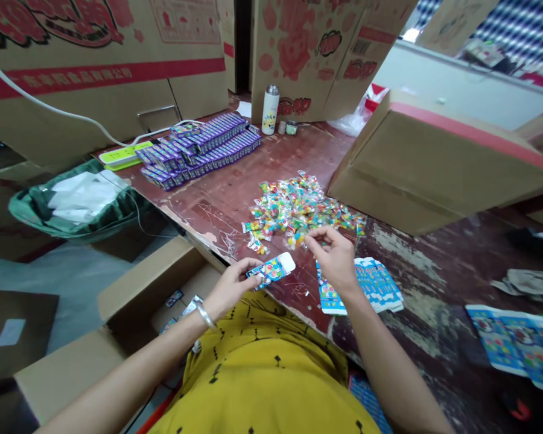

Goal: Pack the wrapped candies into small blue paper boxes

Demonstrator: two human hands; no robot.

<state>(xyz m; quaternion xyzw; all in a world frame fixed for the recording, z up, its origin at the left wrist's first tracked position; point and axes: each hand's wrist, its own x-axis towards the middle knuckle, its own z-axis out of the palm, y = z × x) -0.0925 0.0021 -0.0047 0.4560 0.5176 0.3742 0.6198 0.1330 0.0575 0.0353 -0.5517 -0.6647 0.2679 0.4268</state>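
My left hand (233, 283) is closed around a small blue printed carton (271, 269) with its white end flap open, held just above the table's near edge. My right hand (332, 256) hovers at the near edge of a heap of colourful wrapped candies (298, 208), its fingers pinched together; what they hold is too small to make out. A stack of flat blue carton blanks (375, 283) lies just right of my right wrist.
Rows of filled purple-blue cartons (199, 147) lie at the table's far left beside a green power strip (122, 155). A white flask (270, 110) stands at the back. A large cardboard box (434, 163) sits right. An open cardboard box (131, 313) stands below left. More flat blanks (516, 343) lie far right.
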